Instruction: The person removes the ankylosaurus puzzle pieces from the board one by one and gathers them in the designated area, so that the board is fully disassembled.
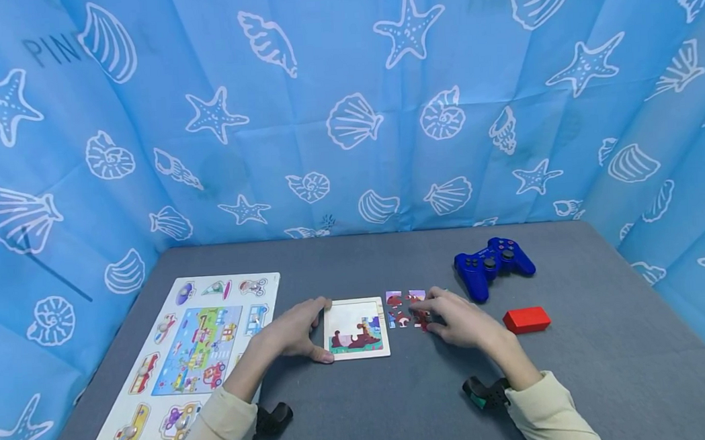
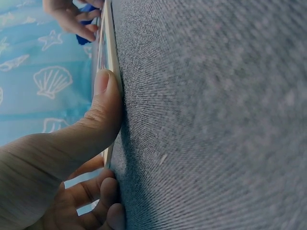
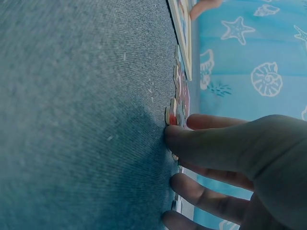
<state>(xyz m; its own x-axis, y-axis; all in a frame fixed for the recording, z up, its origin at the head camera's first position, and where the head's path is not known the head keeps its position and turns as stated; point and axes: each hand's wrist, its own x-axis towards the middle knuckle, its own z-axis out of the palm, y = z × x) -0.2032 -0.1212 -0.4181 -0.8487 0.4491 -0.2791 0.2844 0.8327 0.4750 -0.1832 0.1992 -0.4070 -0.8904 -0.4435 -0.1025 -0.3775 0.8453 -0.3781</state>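
A small wooden puzzle tray (image 1: 359,356) lies on the table, with several pieces fitted along its bottom and right side. My left hand (image 1: 299,331) holds the tray by its left side, fingers at the upper corner and thumb (image 2: 108,93) against the lower one. Right of the tray, loose jigsaw pieces (image 1: 398,319) lie in a small group. My right hand (image 1: 458,318) is over the right of this group, its thumb (image 3: 180,136) and index finger pinching a reddish-brown puzzle piece (image 1: 421,319) close to the table. The fingers partly hide that piece.
On the left lies a large knob puzzle board (image 1: 175,295) with vehicle shapes, partly under the left forearm. A blue game controller (image 1: 491,265) sits at the back right, with a red block (image 1: 527,320) in front of it. A blue shell-patterned curtain (image 1: 346,113) surrounds the table.
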